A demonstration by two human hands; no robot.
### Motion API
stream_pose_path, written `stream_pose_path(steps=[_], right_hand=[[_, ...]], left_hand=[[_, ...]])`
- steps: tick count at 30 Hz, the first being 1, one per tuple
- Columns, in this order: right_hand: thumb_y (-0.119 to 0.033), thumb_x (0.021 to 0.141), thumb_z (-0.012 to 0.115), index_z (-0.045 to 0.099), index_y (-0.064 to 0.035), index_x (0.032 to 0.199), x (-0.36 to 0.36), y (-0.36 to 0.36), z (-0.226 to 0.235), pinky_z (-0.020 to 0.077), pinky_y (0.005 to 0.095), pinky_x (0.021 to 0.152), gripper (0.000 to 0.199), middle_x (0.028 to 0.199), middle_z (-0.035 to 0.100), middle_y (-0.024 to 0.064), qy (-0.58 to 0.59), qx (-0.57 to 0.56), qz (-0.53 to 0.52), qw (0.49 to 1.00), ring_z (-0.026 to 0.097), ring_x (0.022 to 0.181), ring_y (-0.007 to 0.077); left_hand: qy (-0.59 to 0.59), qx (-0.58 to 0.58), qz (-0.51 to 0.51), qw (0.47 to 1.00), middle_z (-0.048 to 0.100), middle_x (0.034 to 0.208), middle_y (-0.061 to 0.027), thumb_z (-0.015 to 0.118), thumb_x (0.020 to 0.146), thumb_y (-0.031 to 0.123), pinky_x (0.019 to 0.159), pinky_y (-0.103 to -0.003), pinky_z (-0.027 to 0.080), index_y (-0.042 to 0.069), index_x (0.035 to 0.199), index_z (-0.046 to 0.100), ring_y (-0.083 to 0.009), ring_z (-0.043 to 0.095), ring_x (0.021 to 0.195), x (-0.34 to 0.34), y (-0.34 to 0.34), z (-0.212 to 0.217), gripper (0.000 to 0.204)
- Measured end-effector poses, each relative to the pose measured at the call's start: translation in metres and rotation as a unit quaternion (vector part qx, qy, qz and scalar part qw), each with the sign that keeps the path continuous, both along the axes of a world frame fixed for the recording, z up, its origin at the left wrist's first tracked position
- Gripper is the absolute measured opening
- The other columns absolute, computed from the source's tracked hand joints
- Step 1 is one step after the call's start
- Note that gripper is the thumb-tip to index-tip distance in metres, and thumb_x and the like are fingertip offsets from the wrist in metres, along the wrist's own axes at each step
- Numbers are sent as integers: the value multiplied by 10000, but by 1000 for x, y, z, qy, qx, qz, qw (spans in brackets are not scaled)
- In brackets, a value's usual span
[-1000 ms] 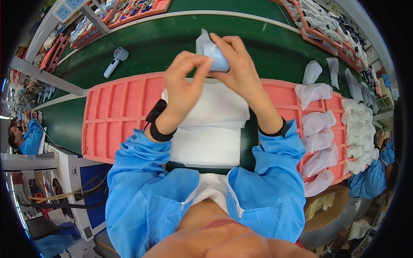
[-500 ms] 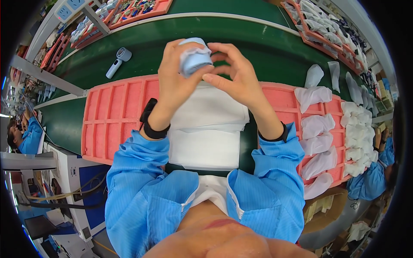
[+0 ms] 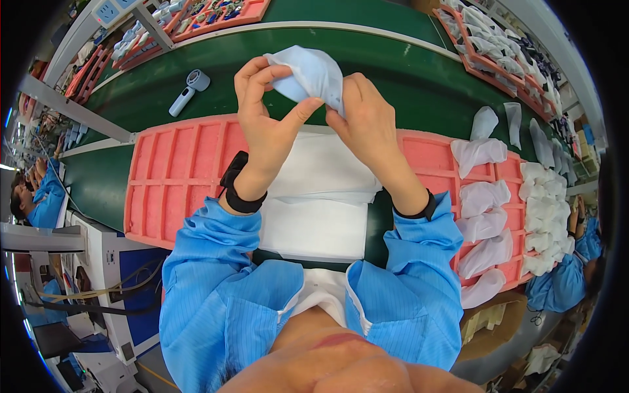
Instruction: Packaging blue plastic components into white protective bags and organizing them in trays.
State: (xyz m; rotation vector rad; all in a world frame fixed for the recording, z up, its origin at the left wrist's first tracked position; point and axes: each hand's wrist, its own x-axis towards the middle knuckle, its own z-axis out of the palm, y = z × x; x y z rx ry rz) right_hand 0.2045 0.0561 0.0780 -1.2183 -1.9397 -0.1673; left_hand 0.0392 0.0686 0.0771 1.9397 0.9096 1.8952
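Observation:
Above the far side of the bench, both hands hold a light blue handheld fan (image 3: 301, 71) covered by a thin white bag. My left hand (image 3: 265, 111) is closed on its left side, thumb below and fingers curled over the edge. At the right end, my right hand (image 3: 367, 118) pinches the gathered bag. The cover hides most of the fan's form. Beneath my forearms lies a stack of thin white bags (image 3: 313, 226). An unwrapped light blue fan (image 3: 190, 92) rests on the green bench to the left.
Pink divided trays (image 3: 173, 173) flank the stack; the right one holds several bagged items (image 3: 483, 196). More bagged pieces (image 3: 485, 122) lie on the green bench (image 3: 406, 72) beyond it. Full trays (image 3: 488, 49) stand at the far right. Co-workers sit at both sides.
The fan has been turned and the white bag now spreads over its round end. My right hand has gone from loose, spread fingers to a pinch on the bag.

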Motion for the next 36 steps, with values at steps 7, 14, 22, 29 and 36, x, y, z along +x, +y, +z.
stream_pose_path(steps=[7,14,22,29,36], right_hand=[[-43,638,711,518,-2,935,-3,-5,3,482,357,590,357,931,537,108,-12,55,5,998,579,802,284],[-79,695,721,508,2,944,1,0,-3,479,372,598,338,924,547,127,23,39,-33,998,584,766,319],[-235,817,658,547,2,985,31,20,-12,467,434,686,311,874,594,194,-8,-171,31,985,587,779,385],[-170,802,641,575,-33,1122,133,79,-60,474,448,844,355,1060,620,185,-107,-162,-307,932,593,943,391],[-74,767,651,589,-48,1126,101,67,-37,444,398,927,365,1171,585,152,-23,-17,-165,986,545,1091,347]], left_hand=[[-15,84,41,996,471,1175,-102,818,660,99,875,-320,402,101,938,660,-227,467,1083,4,-4,-1,320],[82,78,130,985,516,1100,-83,754,738,83,876,-350,391,76,844,656,-227,489,1029,4,-4,1,144],[42,-90,43,994,582,995,-112,701,800,138,702,-294,480,45,875,648,-216,604,791,-38,50,-25,131],[69,-205,39,975,504,1114,-180,737,767,225,727,-318,513,68,1047,612,-244,638,820,-28,65,-38,344],[240,-249,456,820,595,1063,-239,692,738,332,870,-474,466,91,1138,580,-382,584,996,-131,178,-69,480]])
